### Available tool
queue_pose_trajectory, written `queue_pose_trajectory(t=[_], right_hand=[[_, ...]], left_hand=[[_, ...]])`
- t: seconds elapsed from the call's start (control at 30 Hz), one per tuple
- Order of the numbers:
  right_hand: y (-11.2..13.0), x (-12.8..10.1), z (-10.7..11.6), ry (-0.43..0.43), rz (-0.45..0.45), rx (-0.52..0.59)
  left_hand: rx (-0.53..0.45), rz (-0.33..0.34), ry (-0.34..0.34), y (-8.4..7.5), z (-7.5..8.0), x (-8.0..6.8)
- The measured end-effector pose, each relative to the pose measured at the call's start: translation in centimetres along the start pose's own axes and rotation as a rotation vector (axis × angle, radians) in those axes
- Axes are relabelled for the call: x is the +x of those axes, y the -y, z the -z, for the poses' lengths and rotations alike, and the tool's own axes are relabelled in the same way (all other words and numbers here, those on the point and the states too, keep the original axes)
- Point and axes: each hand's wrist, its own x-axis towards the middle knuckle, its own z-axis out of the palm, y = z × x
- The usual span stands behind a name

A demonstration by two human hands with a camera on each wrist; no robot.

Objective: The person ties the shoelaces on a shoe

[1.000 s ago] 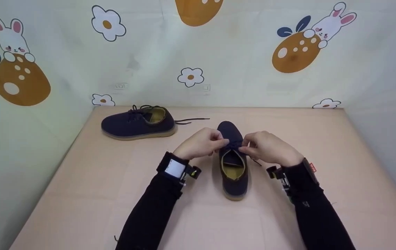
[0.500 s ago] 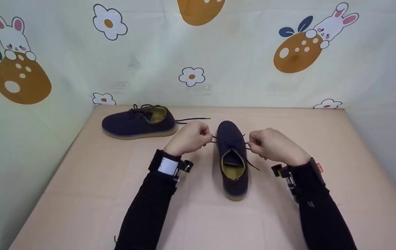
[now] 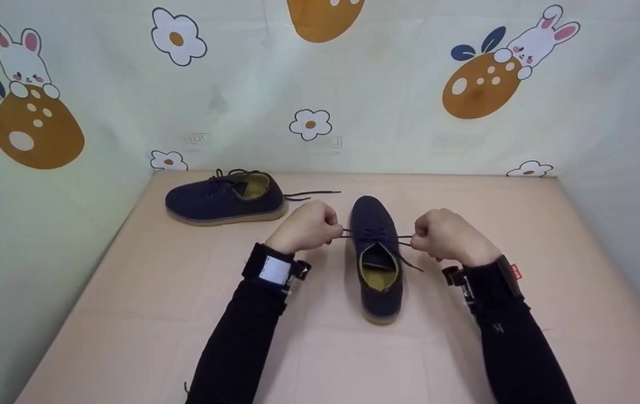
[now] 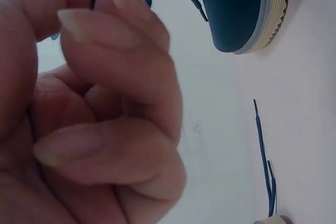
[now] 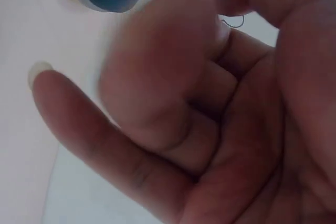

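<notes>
The step in hand looks like the first cinch of a knot on the near shoe (image 3: 377, 264), which stands on the desk (image 3: 129, 314) with its toe pointing away from the person and its yellow-lined opening toward them. The left hand (image 3: 307, 226) is curled into a loose fist just left of the shoe, finger and thumb pinching one end of the dark lace (image 3: 377, 235); the left wrist view shows the lace trapped between the fingertips (image 4: 100, 9). The right hand (image 3: 448, 235) is curled the same way just right of the shoe, and the lace runs taut across the eyelets straight into it, though the right wrist view is too blurred to show the pinch itself, so its grip is judged from the head view. A loose tail of lace trails off the shoe's right side. The next move probably calls for even tension on both ends, then forming a loop without letting the crossing slacken. The second shoe (image 3: 224, 197) lies well apart at the back left, its laces undone.
</notes>
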Motion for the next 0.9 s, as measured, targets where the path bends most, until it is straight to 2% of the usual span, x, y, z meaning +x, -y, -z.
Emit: queue_pose_trajectory(t=[0.1,0.23,0.37,0.47,0.63,0.77,0.9], right_hand=[[-0.19,-0.15,0.30,0.027,-0.023,0.068],[-0.14,-0.19,0.45,0.057,-0.010,0.146],[0.32,-0.04,0.26,0.060,-0.001,0.170],[0.51,0.07,0.10,0.027,0.019,0.138],[0.07,-0.16,0.49,-0.101,0.053,0.080],[-0.14,-0.27,0.71,-0.142,0.064,0.055],[-0.37,-0.35,0.53,-0.167,0.072,-0.007]], left_hand=[[-0.021,0.007,0.004,0.04,-0.02,0.04],[-0.055,0.039,0.061,-0.09,-0.16,0.13],[-0.080,0.046,0.087,-0.17,-0.49,0.28],[-0.078,0.046,0.078,-0.05,-0.73,0.35],[-0.063,0.031,0.046,0.28,-0.69,0.33],[0.030,-0.010,0.034,0.30,-0.33,0.10],[0.151,-0.049,0.065,-0.05,-0.09,-0.19]])
